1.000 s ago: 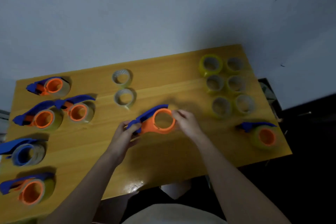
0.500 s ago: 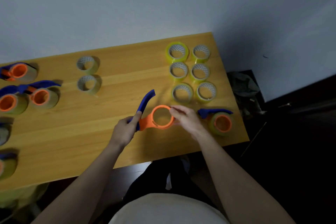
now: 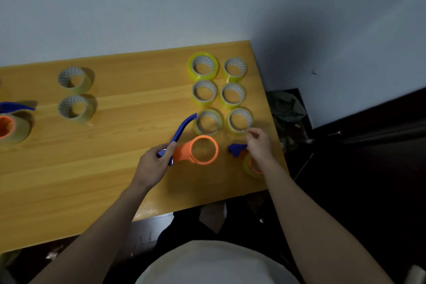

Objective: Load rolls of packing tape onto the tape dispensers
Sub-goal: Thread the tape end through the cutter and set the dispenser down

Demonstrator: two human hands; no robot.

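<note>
An empty orange-and-blue tape dispenser (image 3: 202, 150) lies on the wooden table (image 3: 92, 168), its blue arm swung up and open. My left hand (image 3: 156, 163) grips it at the blue handle end. My right hand (image 3: 259, 143) hovers just to the right, its fingertips at the near edge of the closest yellow tape roll (image 3: 241, 120). Several more yellow-green tape rolls (image 3: 204, 68) stand in two columns behind it. A loaded dispenser (image 3: 250, 163) sits partly hidden under my right wrist.
Two greyish tape rolls (image 3: 75, 107) stand at the middle left. Another loaded dispenser (image 3: 11, 124) lies at the left edge. The table's right edge and near edge are close to my hands; dark floor and clutter lie beyond on the right.
My right hand has left the orange ring and moved right and up to the nearest yellow roll. The view has shifted further right. My left hand keeps its hold on the dispenser.
</note>
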